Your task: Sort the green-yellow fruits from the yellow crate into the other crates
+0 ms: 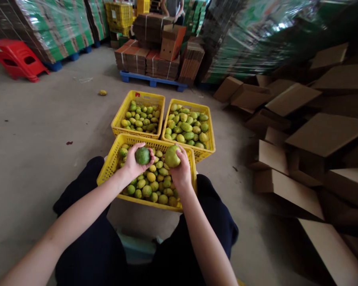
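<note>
Now I am holding a dark green fruit (142,155) in the left hand (133,164), and its fingers are wrapping around it. With the right hand (182,170) I am gripping a light green fruit (171,156), and those fingers are pressing on its side. I am seeing both fruits hanging above the front crate (107,170), which is sitting between the knees (91,171), full of green and yellow fruit. The left crate (119,114) and right crate (212,133) are standing just behind it on the floor (74,115). Brown boxes (328,133) are lying in a heap on the right.
</note>
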`<state>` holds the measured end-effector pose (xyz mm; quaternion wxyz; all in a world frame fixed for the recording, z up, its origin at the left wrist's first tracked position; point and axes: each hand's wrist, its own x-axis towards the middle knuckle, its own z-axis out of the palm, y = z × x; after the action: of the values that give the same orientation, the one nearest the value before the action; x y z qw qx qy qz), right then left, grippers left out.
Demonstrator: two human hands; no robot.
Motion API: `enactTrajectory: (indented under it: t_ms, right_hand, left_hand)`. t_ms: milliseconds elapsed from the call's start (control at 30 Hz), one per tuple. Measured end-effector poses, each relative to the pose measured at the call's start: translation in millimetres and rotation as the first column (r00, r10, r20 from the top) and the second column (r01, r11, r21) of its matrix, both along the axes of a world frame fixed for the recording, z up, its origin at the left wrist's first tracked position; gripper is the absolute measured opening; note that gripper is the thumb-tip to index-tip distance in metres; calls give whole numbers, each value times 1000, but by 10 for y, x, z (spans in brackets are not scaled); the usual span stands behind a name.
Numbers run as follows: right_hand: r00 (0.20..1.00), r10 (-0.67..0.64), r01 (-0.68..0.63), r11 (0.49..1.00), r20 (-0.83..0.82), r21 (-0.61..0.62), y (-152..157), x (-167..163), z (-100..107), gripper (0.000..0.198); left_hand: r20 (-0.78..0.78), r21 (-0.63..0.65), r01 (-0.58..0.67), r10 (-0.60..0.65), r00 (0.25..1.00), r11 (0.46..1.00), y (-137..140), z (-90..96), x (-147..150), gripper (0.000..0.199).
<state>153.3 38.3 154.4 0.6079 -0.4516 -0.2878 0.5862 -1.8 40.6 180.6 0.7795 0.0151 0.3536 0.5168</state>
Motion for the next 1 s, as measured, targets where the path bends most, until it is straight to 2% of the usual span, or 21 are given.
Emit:
enactTrajectory:
  t_ms: [100, 167, 233, 300, 333, 400, 500, 567, 633, 667, 700, 733, 833, 900, 1000]
  right_hand:
    - [954, -70, 12, 980, 293, 198, -40, -59, -55, 46]
    - [861, -75, -90, 951, 503, 297, -91, -126, -129, 50]
    - [767, -37, -222, 922, 641, 318, -156, -215, -229, 59]
    - [672, -29, -298, 904, 740, 306, -227, -308, -322, 70]
    - [623, -47, -315, 899, 781, 305, -260, -345, -353, 71]
    - [528, -104, -351, 877, 843, 328, -314, -389, -372, 60]
    - [451, -148, -490, 783, 880, 383, -352, -366, -305, 41]
    - [466, -113, -596, 693, 878, 405, -364, -313, -237, 39]
    - [506, -31, -680, 600, 862, 421, -383, -252, -173, 38]
    - [529, 4, -698, 571, 848, 432, -395, -223, -145, 38]
    - [552, 22, -694, 567, 834, 444, -406, -196, -118, 37]
    - [575, 14, -664, 592, 818, 457, -414, -171, -93, 38]
    - [640, -115, -454, 741, 760, 494, -391, -110, -27, 39]
    - [679, -181, -308, 810, 712, 499, -343, -86, -6, 38]
    - [763, -183, -187, 855, 620, 483, -271, -83, -27, 41]
  left_hand:
    - [82, 44, -63, 59, 995, 997, -60, -81, 95, 21]
    - [97, 63, -95, 89, 991, 993, -90, -160, 162, 19]
    - [64, 89, -129, 123, 990, 988, -114, -239, 215, 15]
    - [19, 115, -160, 159, 987, 980, -133, -311, 244, 22]
    - [8, 111, -168, 168, 986, 980, -140, -343, 250, 24]
    - [27, 78, -137, 135, 990, 988, -146, -390, 250, 22]
    - [89, 49, 0, -4, 996, 999, -116, -411, 235, 30]
    - [84, 37, 46, -49, 995, 998, -68, -389, 214, 37]
    - [61, 18, 26, -27, 998, 999, -2, -347, 172, 40]
    - [57, 21, 5, -6, 998, 1000, 34, -322, 142, 40]
    - [54, 36, -22, 20, 998, 999, 69, -297, 109, 40]
    - [50, 61, -58, 55, 997, 996, 101, -271, 73, 39]
    - [17, 176, -149, 148, 989, 973, 158, -200, -14, 35]
    - [-58, 288, -154, 178, 982, 945, 152, -159, -35, 34]
    - [-193, 432, -114, 216, 957, 894, 97, -117, -13, 34]
